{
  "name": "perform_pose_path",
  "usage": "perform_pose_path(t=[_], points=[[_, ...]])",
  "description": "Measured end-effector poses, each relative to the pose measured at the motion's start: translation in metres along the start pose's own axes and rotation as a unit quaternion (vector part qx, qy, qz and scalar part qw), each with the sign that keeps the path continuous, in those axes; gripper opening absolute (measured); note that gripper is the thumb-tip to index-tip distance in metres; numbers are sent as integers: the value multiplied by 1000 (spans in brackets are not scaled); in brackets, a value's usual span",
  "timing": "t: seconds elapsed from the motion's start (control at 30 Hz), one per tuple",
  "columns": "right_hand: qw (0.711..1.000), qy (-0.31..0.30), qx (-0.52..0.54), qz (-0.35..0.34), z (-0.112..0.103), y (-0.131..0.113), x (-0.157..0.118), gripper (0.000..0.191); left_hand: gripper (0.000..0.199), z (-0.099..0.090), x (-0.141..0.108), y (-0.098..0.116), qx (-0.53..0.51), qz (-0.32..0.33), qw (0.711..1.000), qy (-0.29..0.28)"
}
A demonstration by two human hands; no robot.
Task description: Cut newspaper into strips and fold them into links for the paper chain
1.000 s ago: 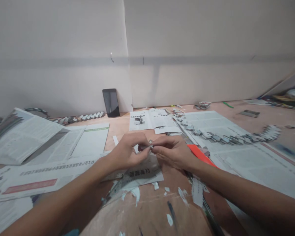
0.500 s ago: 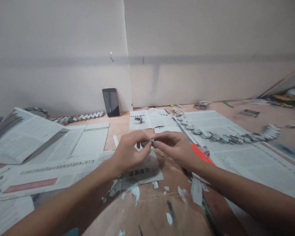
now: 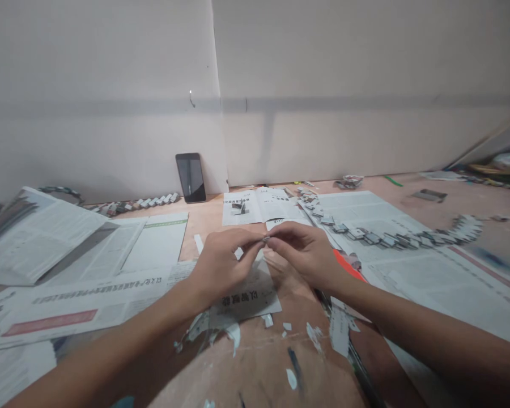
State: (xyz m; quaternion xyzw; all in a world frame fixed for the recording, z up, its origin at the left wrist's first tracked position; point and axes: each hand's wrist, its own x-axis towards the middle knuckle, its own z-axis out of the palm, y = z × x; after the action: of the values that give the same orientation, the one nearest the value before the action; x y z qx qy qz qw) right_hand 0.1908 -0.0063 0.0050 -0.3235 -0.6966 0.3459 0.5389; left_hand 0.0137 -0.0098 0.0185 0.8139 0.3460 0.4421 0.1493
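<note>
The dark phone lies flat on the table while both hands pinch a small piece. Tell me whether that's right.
Not flat: the head view shows the dark phone propped on end, leaning against the wall. The left hand and right hand do pinch a small piece.

The left hand (image 3: 223,260) and right hand (image 3: 308,255) meet at a small paper piece (image 3: 265,239), closing the way between them; above, air is open toward the wall (image 3: 323,62). A leaning phone (image 3: 191,177) blocks the back left of centre, a folded newspaper (image 3: 63,238) rises at far left, and a paper chain (image 3: 372,238) curves across the right. The half-hidden orange object (image 3: 347,264) probably lies low.
</note>
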Motion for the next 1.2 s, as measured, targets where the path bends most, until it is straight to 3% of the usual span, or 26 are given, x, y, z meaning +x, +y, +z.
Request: perform_pose_path(t=[0.37,0.67,0.83,1.0,1.07,1.2], points=[[1000,-4,-20,-5,-1,0,-2,3,17,-8,3,5,5,9,998,-58],[998,43,-37,41,-3,3,2,10,20,-15,9,1,-34,-103,988,-107],[987,-78,-141,-13,-11,5,3,14,20,-16,8,-6,-39,-109,984,-137],[969,-178,-170,24,-10,2,3,25,25,-10,4,-16,-135,-141,965,-175],[963,-194,-186,19,-8,2,3,25,25,-7,3,-20,-164,-152,958,-179],[963,-165,-215,12,-5,1,2,24,29,-5,3,-24,-187,-164,946,-208]])
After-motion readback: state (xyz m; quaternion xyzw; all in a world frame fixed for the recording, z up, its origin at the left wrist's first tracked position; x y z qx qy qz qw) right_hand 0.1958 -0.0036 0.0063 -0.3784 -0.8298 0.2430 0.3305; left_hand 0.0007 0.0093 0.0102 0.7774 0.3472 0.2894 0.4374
